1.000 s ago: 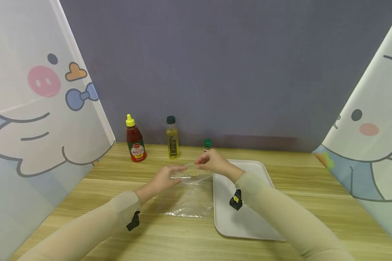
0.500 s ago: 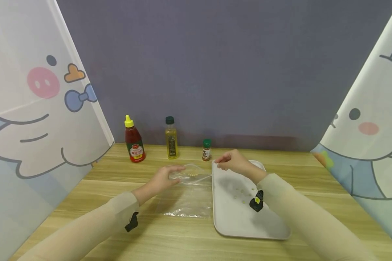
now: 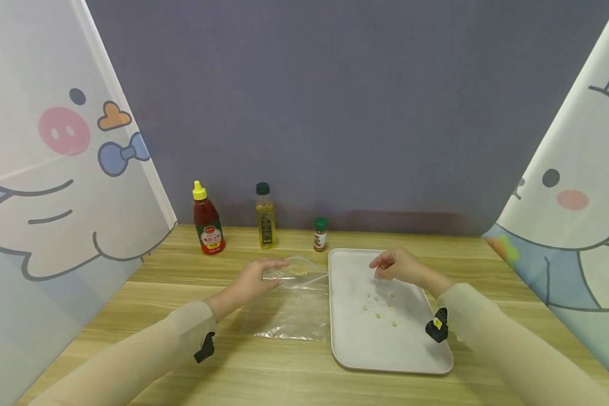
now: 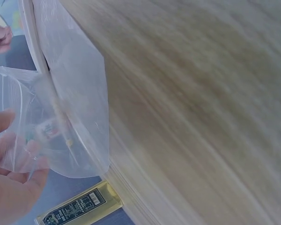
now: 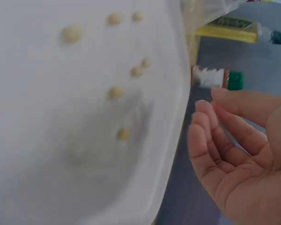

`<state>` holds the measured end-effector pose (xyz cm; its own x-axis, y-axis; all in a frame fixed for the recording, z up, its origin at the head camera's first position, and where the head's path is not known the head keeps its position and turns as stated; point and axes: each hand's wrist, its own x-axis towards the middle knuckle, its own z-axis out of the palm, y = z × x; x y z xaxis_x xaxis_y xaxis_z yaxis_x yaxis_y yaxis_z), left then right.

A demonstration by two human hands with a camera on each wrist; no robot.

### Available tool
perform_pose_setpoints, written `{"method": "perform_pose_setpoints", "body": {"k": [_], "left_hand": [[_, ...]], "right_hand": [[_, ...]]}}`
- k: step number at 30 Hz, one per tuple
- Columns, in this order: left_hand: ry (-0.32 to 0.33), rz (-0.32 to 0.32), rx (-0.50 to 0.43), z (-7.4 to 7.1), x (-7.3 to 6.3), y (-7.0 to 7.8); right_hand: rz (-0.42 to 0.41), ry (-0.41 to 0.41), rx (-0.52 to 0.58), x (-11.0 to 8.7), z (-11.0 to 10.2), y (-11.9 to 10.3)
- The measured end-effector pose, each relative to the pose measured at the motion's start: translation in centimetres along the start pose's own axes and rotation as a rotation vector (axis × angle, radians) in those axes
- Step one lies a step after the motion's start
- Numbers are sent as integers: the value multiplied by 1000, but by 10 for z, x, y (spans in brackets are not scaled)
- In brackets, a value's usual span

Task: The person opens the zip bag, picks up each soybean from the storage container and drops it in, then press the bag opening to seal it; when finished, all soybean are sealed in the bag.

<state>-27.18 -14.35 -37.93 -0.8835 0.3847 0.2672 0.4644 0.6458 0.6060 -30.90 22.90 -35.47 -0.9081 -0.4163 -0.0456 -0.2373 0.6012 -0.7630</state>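
Observation:
My left hand [image 3: 251, 282] holds a clear zip bag [image 3: 289, 316] by the left side of its mouth, thumb nearer me and fingers on the far side. The bag lies flat toward me, its mouth gaping. Several small round pale-yellow beans [image 3: 298, 273], like soybeans, show near the mouth. My right hand [image 3: 398, 266] hovers over the far part of a white tray [image 3: 355, 344], fingers loosely curled, thumb near the index fingertip. Nothing shows between them in the right wrist view. Below that hand, several more beans [image 3: 378, 316] lie scattered on the tray.
Along the back of the wooden table [image 3: 223, 372] stand a red sauce bottle [image 3: 210, 223] with a yellow cap, an oil bottle [image 3: 266, 220] and a small green-capped spice jar [image 3: 320, 237]. A grey panel [image 3: 304, 113] rises behind them. The tray's left rim meets the bag's right side.
My right hand has moved from the bag's mouth rightward over the tray, uncovering the spice jar and the scattered beans. My left hand stays at the bag's mouth.

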Motion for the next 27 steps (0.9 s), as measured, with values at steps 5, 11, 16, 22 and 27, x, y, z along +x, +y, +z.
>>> {"method": "perform_pose_setpoints", "body": {"k": [5, 11, 16, 22, 27], "left_hand": [[5, -14, 8, 1, 0, 2], [12, -14, 21, 1, -1, 2], [18, -15, 34, 0, -2, 2], [24, -15, 46, 1, -1, 3], [18, -27, 47, 1, -1, 4]], "right_hand": [[-10, -85, -26, -16, -10, 19], [48, -170, -37, -26, -16, 34], [69, -160, -45, -29, -13, 41], [25, -158, -61, -27, -5, 43], [28, -117, -64, -26, -1, 44]]}}
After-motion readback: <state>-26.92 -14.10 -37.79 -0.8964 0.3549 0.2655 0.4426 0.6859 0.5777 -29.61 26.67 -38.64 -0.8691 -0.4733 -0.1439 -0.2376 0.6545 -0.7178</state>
